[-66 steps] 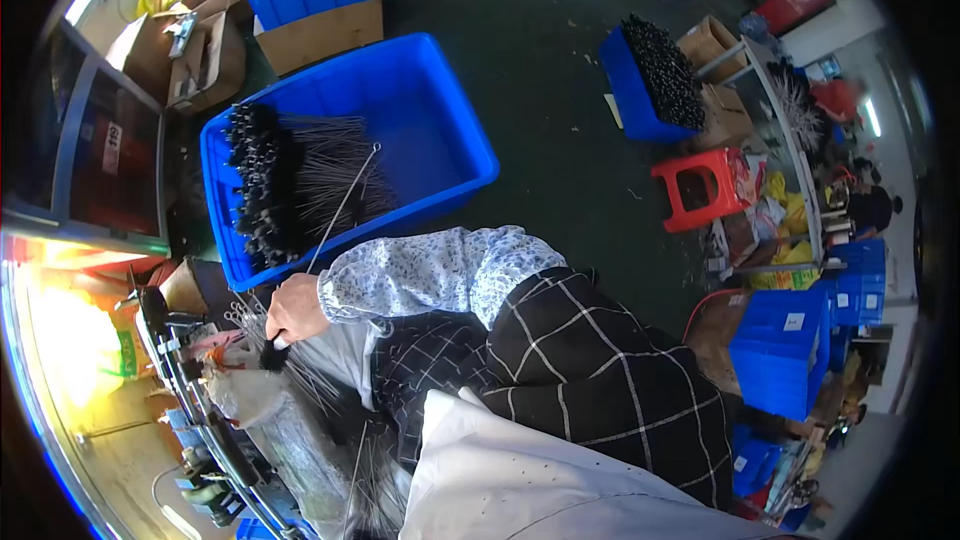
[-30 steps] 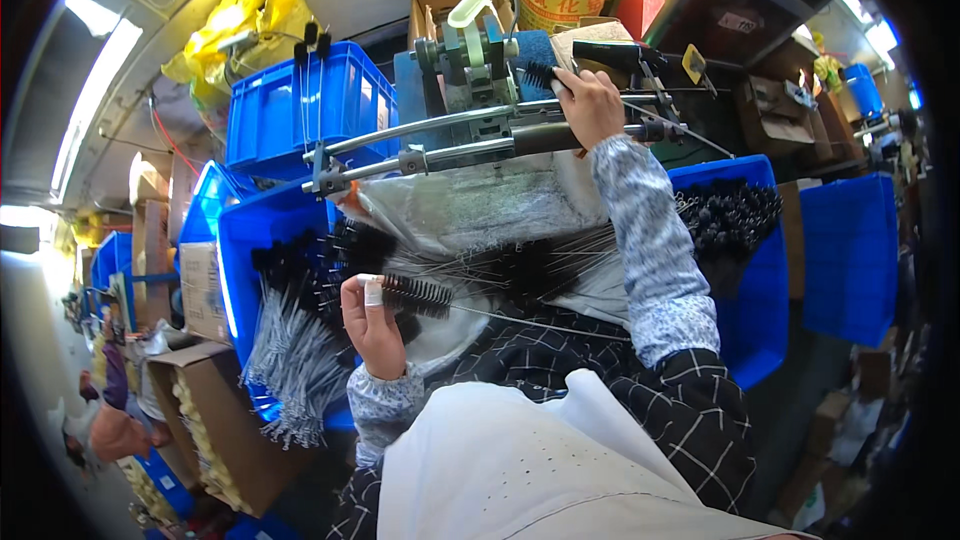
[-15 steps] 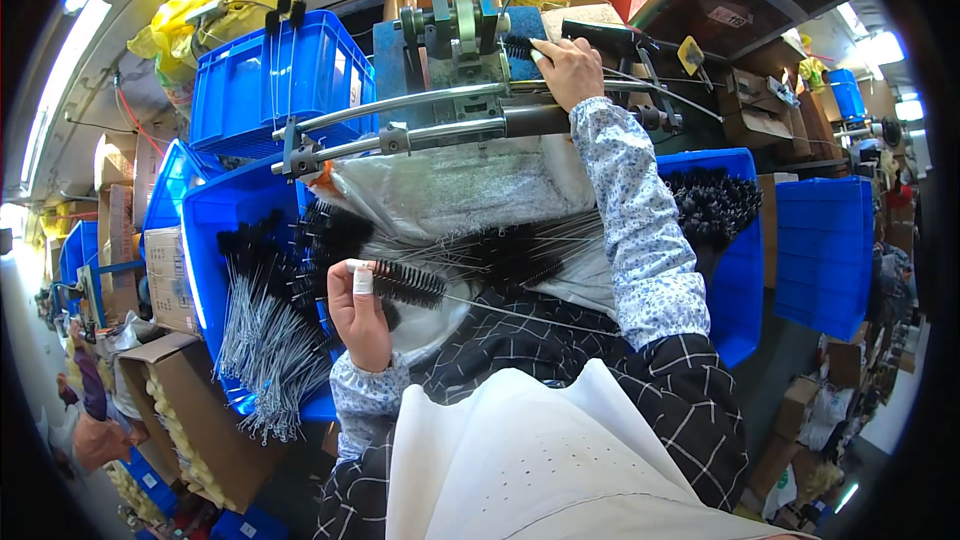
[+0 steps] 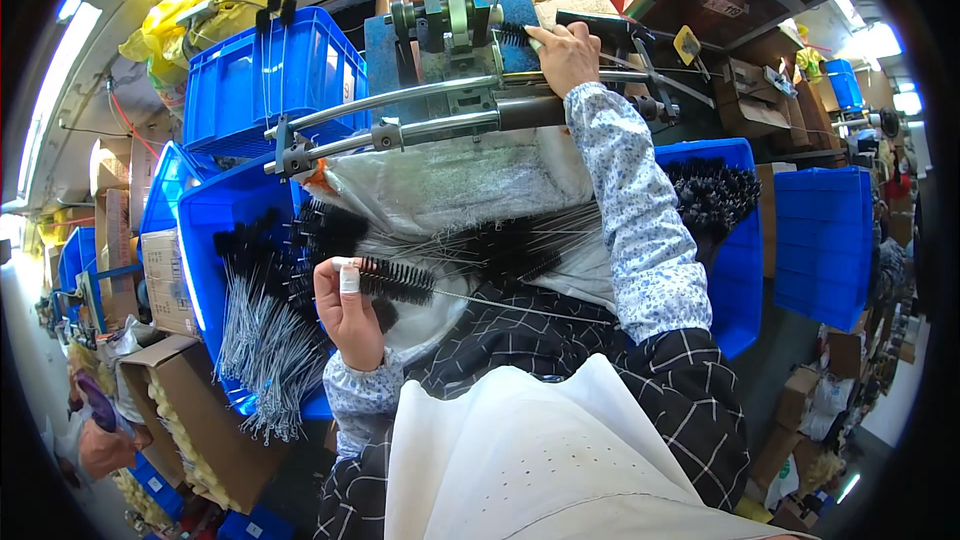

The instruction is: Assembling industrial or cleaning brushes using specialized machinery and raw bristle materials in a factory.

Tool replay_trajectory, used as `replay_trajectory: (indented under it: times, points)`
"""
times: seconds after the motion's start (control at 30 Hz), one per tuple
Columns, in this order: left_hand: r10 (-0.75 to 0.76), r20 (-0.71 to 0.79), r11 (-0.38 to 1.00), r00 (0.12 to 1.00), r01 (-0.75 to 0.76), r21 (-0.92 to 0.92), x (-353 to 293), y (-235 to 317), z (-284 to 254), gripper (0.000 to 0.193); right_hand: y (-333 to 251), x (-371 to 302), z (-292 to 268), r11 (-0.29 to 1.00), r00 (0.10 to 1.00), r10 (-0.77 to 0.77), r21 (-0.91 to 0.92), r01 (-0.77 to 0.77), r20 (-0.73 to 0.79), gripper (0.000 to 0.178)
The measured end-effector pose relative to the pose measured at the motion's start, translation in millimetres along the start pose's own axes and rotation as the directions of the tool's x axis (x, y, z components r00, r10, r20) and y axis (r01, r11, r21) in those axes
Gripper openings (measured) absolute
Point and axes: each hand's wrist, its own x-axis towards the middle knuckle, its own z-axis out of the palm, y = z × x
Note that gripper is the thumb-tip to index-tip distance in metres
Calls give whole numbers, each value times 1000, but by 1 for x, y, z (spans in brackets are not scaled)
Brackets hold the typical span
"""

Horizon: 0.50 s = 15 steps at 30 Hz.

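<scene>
My left hand [image 4: 350, 315], with white tape round a finger, pinches the bristle end of a black wire-handled brush [image 4: 397, 281]; its thin stem points right across my lap. Up at the machine [image 4: 462, 50], my right hand [image 4: 569, 57] is closed on a second black bottle brush [image 4: 514, 35], whose bristles lie against the machine's blue block. Its wire seems to run right beneath my hand. Several loose brushes [image 4: 500, 250] lie on the pale sheet below the steel rails [image 4: 440, 127], their wires spread to both sides.
A blue bin [image 4: 215, 215] at left holds many brushes with looped wire ends [image 4: 262, 360]. Another blue bin [image 4: 738, 325] at right holds dense black brushes [image 4: 715, 198]. An upright blue crate [image 4: 230, 90] stands back left, a cardboard box [image 4: 205, 420] lower left.
The whole view has shifted slightly. My left hand has moved a little left with its brush. My right hand stays at the machine with its brush.
</scene>
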Motion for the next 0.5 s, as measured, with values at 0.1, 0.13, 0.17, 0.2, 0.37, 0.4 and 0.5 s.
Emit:
replay_trajectory:
  times: [0.1, 0.13, 0.17, 0.2, 0.37, 0.4, 0.5]
  points:
    - [11, 5, 1000, 1000, -11, -4, 1, 1, 0, 11, 2, 9, 7, 995, 999, -20, -98, 24, 44, 35]
    - [10, 7, 1000, 1000, -10, -3, 3, 2, 0, 11, 4, 11, 10, 996, 999, -27, -82, 30, 44, 36]
    - [31, -6, 999, 999, -31, 16, 4, 5, 0, 11, 7, 13, 12, 997, 999, -33, -67, 36, 43, 36]
    - [54, -25, 998, 998, -53, 37, 5, 6, -2, 11, 10, 15, 10, 995, 990, -39, -90, 52, 137, 36]
    - [198, -76, 975, 977, -188, 120, 14, 27, -13, 10, 10, -7, -5, 980, 990, 127, -163, -116, 59, 45]
    - [210, -82, 973, 974, -200, 115, 15, 32, -15, 10, 14, -10, -8, 980, 988, 151, -140, -144, 41, 43]
    - [237, -77, 967, 968, -227, 116, 22, 39, -20, 12, 24, -11, -1, 984, 984, 179, -8, -179, -1, 39]
